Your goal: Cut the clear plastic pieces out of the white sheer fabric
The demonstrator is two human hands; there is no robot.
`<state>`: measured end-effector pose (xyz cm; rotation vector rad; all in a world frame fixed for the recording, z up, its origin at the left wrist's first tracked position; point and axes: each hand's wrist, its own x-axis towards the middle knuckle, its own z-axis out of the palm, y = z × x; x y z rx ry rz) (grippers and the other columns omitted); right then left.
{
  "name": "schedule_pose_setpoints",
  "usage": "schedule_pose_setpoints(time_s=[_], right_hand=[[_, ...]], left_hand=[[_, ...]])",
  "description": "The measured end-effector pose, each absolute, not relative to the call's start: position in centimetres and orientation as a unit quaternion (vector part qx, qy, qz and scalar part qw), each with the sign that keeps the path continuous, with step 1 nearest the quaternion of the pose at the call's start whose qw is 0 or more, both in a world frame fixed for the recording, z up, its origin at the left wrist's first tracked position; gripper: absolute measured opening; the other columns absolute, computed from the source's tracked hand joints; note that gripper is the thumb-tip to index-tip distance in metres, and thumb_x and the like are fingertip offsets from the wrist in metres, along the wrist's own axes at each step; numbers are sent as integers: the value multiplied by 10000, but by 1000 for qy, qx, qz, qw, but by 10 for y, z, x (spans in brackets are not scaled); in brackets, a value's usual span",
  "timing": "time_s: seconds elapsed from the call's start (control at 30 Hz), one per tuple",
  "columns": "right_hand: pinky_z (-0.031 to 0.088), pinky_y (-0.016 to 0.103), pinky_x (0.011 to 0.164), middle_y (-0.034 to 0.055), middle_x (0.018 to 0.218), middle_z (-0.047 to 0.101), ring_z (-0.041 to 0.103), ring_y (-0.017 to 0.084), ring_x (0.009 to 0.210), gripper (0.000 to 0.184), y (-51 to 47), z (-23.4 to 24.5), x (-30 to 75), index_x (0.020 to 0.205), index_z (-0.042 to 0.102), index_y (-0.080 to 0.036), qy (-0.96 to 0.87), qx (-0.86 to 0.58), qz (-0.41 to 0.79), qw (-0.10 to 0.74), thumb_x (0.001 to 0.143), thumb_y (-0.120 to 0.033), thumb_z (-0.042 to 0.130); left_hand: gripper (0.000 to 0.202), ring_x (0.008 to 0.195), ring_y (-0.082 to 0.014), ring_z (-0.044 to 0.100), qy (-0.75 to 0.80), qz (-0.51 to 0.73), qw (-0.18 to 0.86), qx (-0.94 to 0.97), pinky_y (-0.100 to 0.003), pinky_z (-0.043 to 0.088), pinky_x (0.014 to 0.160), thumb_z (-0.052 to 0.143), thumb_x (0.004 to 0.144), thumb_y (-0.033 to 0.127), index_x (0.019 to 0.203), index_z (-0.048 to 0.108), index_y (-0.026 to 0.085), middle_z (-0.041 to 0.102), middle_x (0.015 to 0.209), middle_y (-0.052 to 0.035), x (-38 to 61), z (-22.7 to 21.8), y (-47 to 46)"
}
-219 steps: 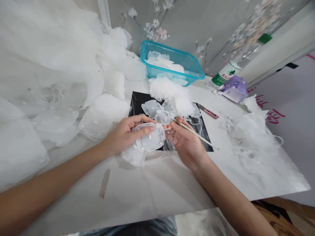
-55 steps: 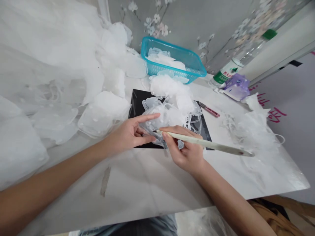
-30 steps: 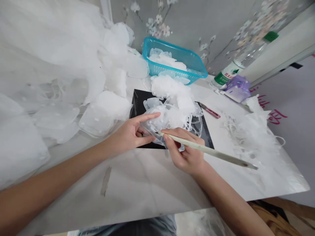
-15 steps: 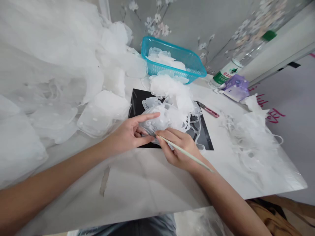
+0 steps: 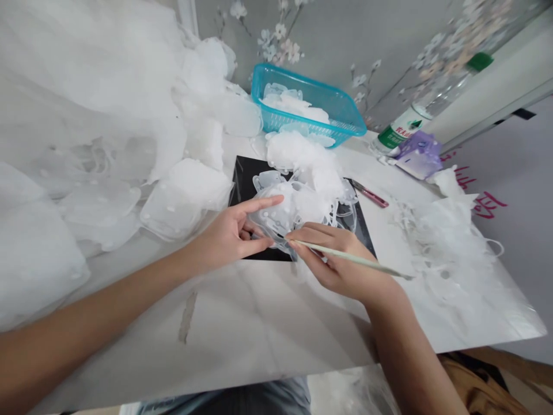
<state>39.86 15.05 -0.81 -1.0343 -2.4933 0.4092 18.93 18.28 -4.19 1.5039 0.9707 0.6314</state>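
Note:
My left hand (image 5: 233,233) rests on a black mat (image 5: 248,176), forefinger stretched over a bunch of clear white plastic pieces (image 5: 287,210) and thumb beneath, pinching its left edge. My right hand (image 5: 337,259) is closed on a thin pale stick (image 5: 358,260), held like a pen. Its tip touches the lower edge of the bunch near my left thumb; its far end points right.
A teal basket (image 5: 345,118) of white pieces stands at the back. Piles of bagged white pieces (image 5: 181,193) fill the left side. A green-capped bottle (image 5: 404,124), purple packet (image 5: 417,158), pink-handled tool (image 5: 369,195) and loose white scraps (image 5: 444,242) lie to the right.
Seven seconds ago my left hand held one plastic piece up; now it pinches the bunch on the mat. The stick's far end has swung up and to the right in the last half second.

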Motion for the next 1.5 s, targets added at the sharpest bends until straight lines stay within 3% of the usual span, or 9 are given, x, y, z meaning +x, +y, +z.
schedule_pose_setpoints(time_s=[0.13, 0.23, 0.37, 0.5, 0.63, 0.77, 0.9, 1.3, 1.5], right_hand=[[491, 256, 631, 72, 829, 650, 614, 149, 756, 193, 150, -5, 401, 862, 591, -169, -890, -379, 159, 200, 926, -183, 410], [490, 242, 588, 61, 832, 670, 615, 130, 702, 174, 149, -4, 401, 875, 613, -170, -885, -373, 173, 219, 910, -166, 443], [480, 215, 461, 30, 787, 699, 589, 89, 521, 131, 148, -8, 400, 937, 656, -181, -804, -395, 194, 399, 864, -180, 546], [454, 226, 372, 35, 773, 705, 605, 106, 464, 232, 149, -17, 398, 1066, 641, -197, -691, -448, 182, 538, 908, -226, 473], [579, 296, 621, 55, 921, 723, 701, 171, 780, 286, 151, -23, 391, 1069, 645, -207, -730, -411, 184, 515, 911, -169, 410], [548, 398, 878, 88, 1110, 680, 632, 224, 1051, 182, 154, -30, 382, 984, 666, -199, -793, -401, 115, 444, 826, -197, 576], [570, 375, 829, 83, 1020, 713, 648, 219, 978, 207, 157, -41, 379, 973, 681, -197, -830, -390, 28, 397, 771, -241, 679], [545, 309, 743, 34, 926, 726, 657, 179, 849, 189, 154, -39, 379, 951, 660, -225, -789, -445, 2, 423, 822, -119, 571], [510, 284, 626, 31, 813, 702, 620, 146, 676, 118, 156, -29, 387, 862, 665, -207, -674, -543, 47, 499, 858, -224, 548]], left_hand=[[691, 460, -58, 426, 410, 264, 591, 643, -191, 317, 427, 697, 747, 292, 1377, 413, 282, 665, 709, 6, 188, -44, 184], [666, 561, -94, 545, 395, 268, 597, 644, -202, 413, 505, 682, 760, 282, 1372, 422, 259, 680, 759, -10, 188, -45, 185], [700, 904, -166, 624, 384, 322, 589, 634, -246, 502, 744, 669, 769, 275, 1400, 367, 296, 670, 992, -23, 188, -43, 187], [794, 867, -150, 644, 380, 322, 607, 619, -259, 507, 792, 645, 793, 262, 1450, 207, 346, 681, 929, 12, 188, -41, 188], [717, 875, -149, 655, 393, 303, 639, 588, -258, 501, 818, 645, 797, 270, 1416, 285, 299, 693, 938, 2, 188, -42, 188], [659, 868, -156, 657, 377, 293, 644, 598, -268, 514, 810, 657, 781, 262, 1368, 357, 272, 688, 925, 3, 188, -42, 189], [590, 847, -157, 654, 364, 296, 634, 615, -271, 533, 775, 628, 796, 248, 1338, 398, 268, 672, 958, -6, 188, -40, 189], [532, 730, -123, 634, 362, 310, 624, 619, -184, 489, 584, 610, 768, 168, 1262, 438, 267, 643, 782, 26, 189, -38, 186], [442, 500, -54, 424, 371, 319, 596, 637, -167, 350, 472, 559, 764, 151, 1183, 459, 253, 453, 608, 83, 189, -39, 184]])
